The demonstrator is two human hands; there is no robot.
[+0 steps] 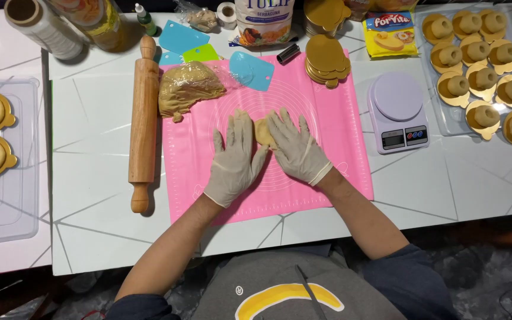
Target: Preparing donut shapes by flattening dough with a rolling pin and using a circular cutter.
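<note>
Dough piece (262,131) wedged between left hand (234,159) and right hand (296,148); both flat, fingers extended, pressing sides on pink mat (339,118).

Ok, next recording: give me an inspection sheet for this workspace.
Surface: white table with a pink mat.
Job's things: small dough piece on the mat, between both hands.
Clutter: rolling pin, wrapped dough lump, scale, gold discs, tray of shaped pieces.
Grippers: left hand and right hand, gloved, pressing the dough.
Cables: nothing seen.
Surroundings: dark floor.
</note>
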